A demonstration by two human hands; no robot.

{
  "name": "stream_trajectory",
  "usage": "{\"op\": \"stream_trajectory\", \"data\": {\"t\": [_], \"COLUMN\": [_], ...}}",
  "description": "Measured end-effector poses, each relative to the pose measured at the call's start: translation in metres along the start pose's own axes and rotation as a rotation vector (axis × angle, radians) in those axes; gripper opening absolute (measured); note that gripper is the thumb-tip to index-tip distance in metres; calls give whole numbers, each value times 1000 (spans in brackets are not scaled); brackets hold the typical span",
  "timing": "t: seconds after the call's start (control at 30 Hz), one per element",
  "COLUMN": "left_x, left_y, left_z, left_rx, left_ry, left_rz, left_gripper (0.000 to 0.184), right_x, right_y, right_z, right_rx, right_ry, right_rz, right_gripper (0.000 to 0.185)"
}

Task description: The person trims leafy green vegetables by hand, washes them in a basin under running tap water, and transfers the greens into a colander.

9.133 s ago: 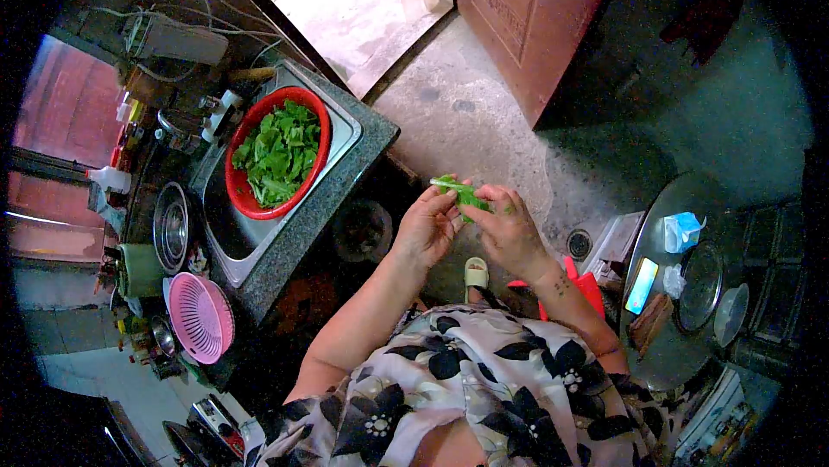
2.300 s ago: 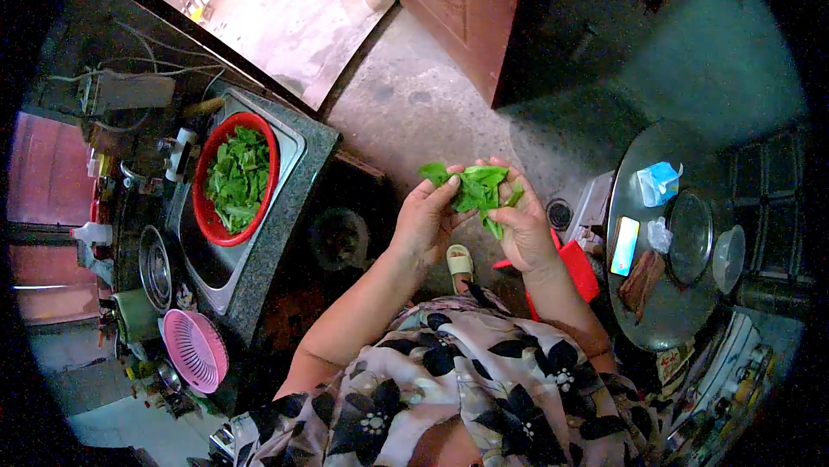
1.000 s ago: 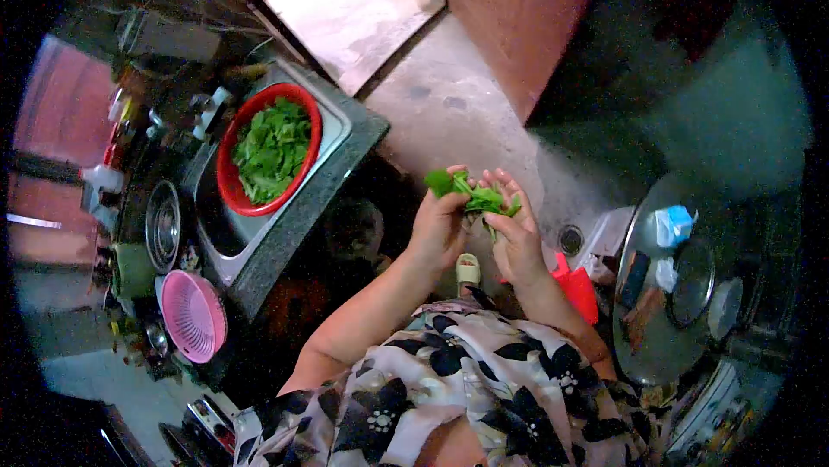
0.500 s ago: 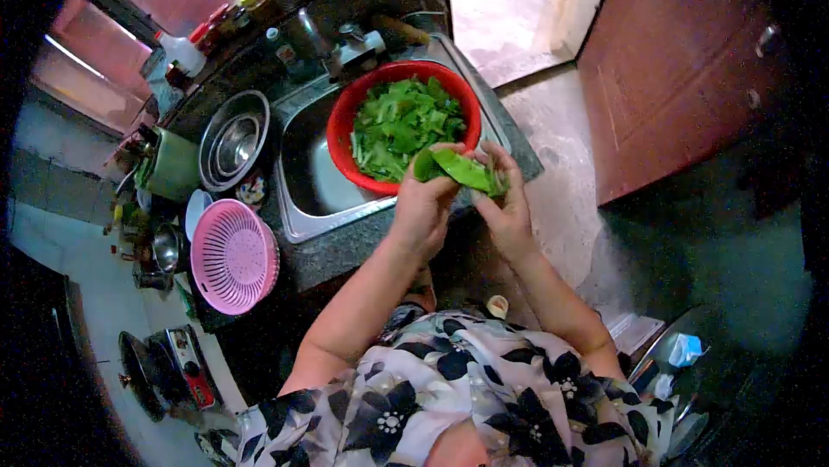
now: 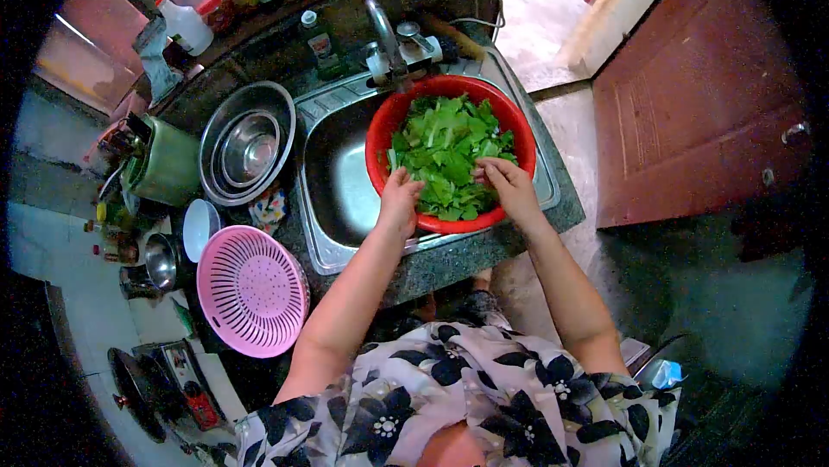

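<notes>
Greens (image 5: 453, 134), loose and heaped, fill the red bowl (image 5: 458, 84), which sits over the sink (image 5: 345, 177); all places below are taken from that bowl. Left hand (image 5: 401, 199) at its near left rim, right hand (image 5: 513, 189) over its near right side. Both grips look half open, fingers loosely curled; no leaf is clearly held in either, and whether the fingertips touch the top leaves cannot be told. Tap (image 5: 386, 39) just behind the bowl, colander (image 5: 252, 285) to its left and nearer the person. Step in hand judged to be work on the greens with both hands. Technique, as judged: bring the fingers in low from both sides and part the heap gently, since tight squeezing would likely bruise the leaves. Small portions should be easier to control than one big grab. Work inside the rim, so that loose pieces fall back among the rest. Avoid leaning on the near edge; the bowl could tip or slide if pressed unevenly. Raised knuckles at the back might knock the tap.
</notes>
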State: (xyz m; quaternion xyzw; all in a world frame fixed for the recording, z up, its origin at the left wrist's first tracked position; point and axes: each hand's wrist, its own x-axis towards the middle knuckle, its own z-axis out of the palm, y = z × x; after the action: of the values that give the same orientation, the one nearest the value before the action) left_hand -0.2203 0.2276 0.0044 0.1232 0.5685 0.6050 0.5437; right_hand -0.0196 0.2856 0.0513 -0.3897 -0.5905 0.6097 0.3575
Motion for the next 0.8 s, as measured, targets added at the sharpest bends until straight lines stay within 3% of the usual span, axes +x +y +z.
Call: {"op": "stream_trajectory", "data": {"t": [0.1, 0.2, 0.23, 0.3, 0.37, 0.47, 0.5, 0.57, 0.73, 0.77, 0.8], "left_x": [15, 60, 68, 78, 90, 86, 93, 79, 70, 63, 52], "left_y": [13, 1, -1, -5, -17, -21, -33, -24, -17, -11, 2], "left_z": [-3, -8, -7, 1, 0, 7, -5, -4, -16, -10, 5], "left_rx": [89, 254, 438, 280, -17, -87, -17, -64, -201, -186, -60], "left_ry": [-55, 216, 308, 360, 298, 341, 315, 315, 269, 218, 264], "left_rz": [168, 263, 320, 151, -21, 17, 105, 62, 27, 25, 70], "left_gripper": [42, 38, 34, 35, 36, 34, 31, 29, 23, 32, 36], "right_x": [25, 59, 72, 103, 136, 194, 211, 243, 280, 272, 275], "right_y": [-10, -14, -16, -20, -49, -68, -65, -64, -65, -75, -73], "right_z": [7, 16, 18, 19, 27, 40, 45, 54, 25, 20, 22], "right_rx": [6, 9, -17, -114, 33, 86, 19, -126, -302, -168, -173], "right_ry": [-25, -76, -85, -84, -95, -218, -278, -404, -260, -247, -273], "right_rz": [85, 33, -3, -46, -49, -30, -1, 50, 32, 153, 114], "right_gripper": [25, 24, 24, 25, 26, 29, 30, 33, 36, 38, 38]}}
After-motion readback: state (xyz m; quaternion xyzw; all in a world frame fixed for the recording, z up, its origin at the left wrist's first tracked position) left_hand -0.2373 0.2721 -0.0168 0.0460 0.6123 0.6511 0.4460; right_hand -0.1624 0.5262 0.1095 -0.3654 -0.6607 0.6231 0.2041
